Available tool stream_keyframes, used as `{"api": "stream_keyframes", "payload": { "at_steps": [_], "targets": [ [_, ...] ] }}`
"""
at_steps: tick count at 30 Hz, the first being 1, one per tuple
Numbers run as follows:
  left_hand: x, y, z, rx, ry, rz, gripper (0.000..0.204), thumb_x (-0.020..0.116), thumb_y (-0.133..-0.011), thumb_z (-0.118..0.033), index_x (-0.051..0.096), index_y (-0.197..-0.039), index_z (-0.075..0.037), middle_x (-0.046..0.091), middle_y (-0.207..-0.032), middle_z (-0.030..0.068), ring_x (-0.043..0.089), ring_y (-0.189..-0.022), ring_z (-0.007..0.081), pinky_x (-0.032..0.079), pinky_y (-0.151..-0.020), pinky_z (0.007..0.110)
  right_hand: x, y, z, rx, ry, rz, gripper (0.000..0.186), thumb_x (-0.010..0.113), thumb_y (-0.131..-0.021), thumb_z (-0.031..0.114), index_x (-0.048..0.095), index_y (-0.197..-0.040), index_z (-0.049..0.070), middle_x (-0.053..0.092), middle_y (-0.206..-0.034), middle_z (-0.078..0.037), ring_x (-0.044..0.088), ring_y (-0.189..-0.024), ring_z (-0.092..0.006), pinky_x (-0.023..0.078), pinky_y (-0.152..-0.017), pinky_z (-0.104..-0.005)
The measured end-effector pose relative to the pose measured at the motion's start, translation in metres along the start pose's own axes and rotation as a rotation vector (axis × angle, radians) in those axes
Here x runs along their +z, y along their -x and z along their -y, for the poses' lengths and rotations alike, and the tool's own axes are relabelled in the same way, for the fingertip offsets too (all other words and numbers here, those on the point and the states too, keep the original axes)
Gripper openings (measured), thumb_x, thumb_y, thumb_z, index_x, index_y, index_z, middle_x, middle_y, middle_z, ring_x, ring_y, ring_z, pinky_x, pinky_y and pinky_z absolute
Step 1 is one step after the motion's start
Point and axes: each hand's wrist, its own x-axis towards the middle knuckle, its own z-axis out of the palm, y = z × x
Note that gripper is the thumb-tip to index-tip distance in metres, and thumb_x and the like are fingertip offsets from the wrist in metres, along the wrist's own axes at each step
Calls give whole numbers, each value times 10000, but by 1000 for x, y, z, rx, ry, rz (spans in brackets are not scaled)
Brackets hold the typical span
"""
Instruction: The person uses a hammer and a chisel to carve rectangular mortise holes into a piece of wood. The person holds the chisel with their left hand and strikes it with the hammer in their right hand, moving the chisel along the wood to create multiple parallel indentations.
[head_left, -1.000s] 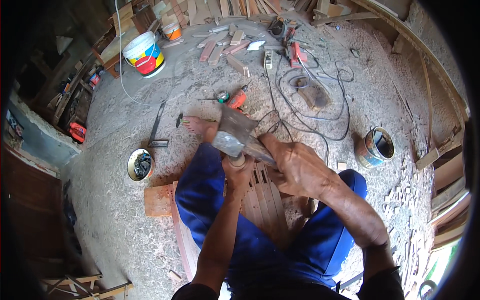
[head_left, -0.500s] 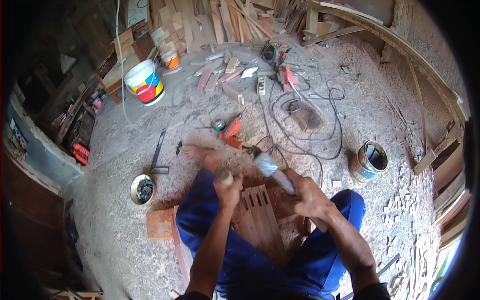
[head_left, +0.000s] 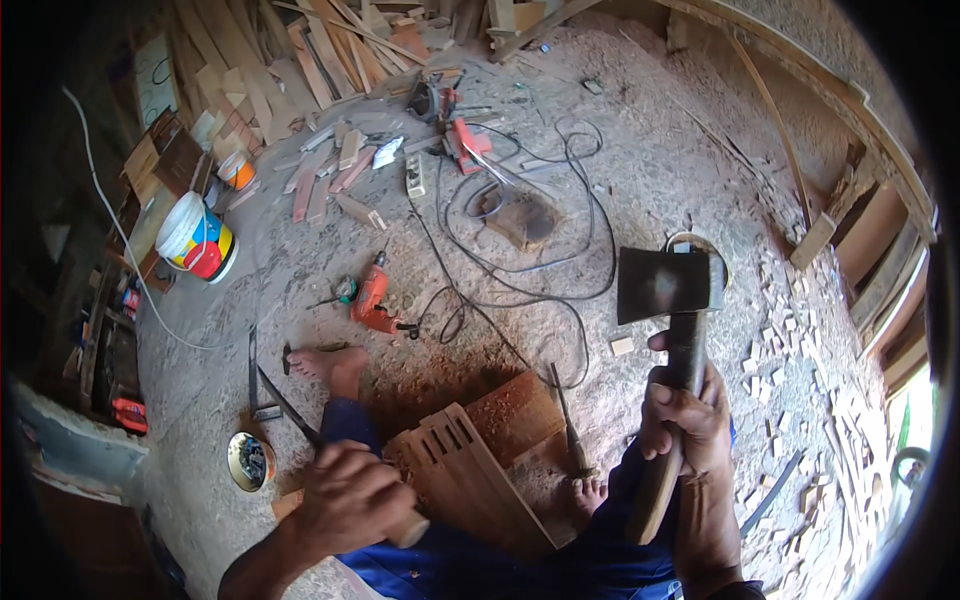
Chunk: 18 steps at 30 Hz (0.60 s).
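Note:
My left hand [head_left: 358,495] is closed around a chisel [head_left: 290,414], its dark blade pointing away to the far left and its wooden handle end showing below my fist. My right hand [head_left: 692,415] grips a hatchet [head_left: 660,284] by its wooden handle, with the broad dark head raised and its edge to the left. Between my legs lies a slotted wooden board [head_left: 478,480], with several narrow slots near its far end. It rests against a reddish wood block [head_left: 520,415]. Neither tool touches the board. A second chisel [head_left: 570,425] lies by my right foot.
Ahead are an orange power drill [head_left: 372,300] and looping black cables [head_left: 590,220]. A small tub [head_left: 236,460] and a metal square [head_left: 254,370] are at left. Behind the hatchet stands a bucket [head_left: 712,246], partly hidden. Wood offcuts [head_left: 775,375] litter the right side.
My left hand has moved left and toward me, off the slotted board, with the chisel swung over. My right hand has gone right, lifting the hatchet head upright. The view has turned right.

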Motion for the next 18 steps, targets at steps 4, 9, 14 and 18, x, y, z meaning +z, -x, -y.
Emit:
{"api": "stream_keyframes", "payload": {
  "at_steps": [4, 9, 14, 18],
  "targets": [
    [103, -35, -10, 134, -181, 287, 105, 651, -849, -254, 617, -920, -184, 573, -883, 6, 590, -801, 181, 466, -821, 365, -4, 8, 15, -94, 4, -58, 560, 759, -798, -8, 476, -1280, -40, 525, -626, -32, 512, -395, -123, 407, -355, -251],
    [279, -105, -29, 375, 133, 386, 83, 642, -789, -233, 645, -837, -165, 648, -835, 12, 628, -802, 192, 454, -745, 372, -13, 19, 28, -110, 138, -108, 578, 786, -813, 21, 462, -1286, -46, 555, -617, -35, 537, -409, -124, 423, -382, -242],
    [439, -137, -78, 378, 142, 274, 146, 595, -856, -241, 703, -762, -215, 686, -740, -25, 667, -784, 163, 433, -741, 354, -18, 28, 38, -43, 98, -198, 647, 839, -764, 84, 456, -1262, -75, 568, -572, -86, 545, -399, -153, 411, -386, -252],
    [471, -163, -112, 321, 93, 516, 158, 594, -868, -250, 721, -778, -222, 706, -757, -24, 674, -772, 163, 437, -755, 355, -27, 28, 37, -135, 113, -272, 694, 826, -743, 76, 390, -1248, -114, 509, -500, -113, 496, -314, -185, 411, -292, -286]
  ]
}}
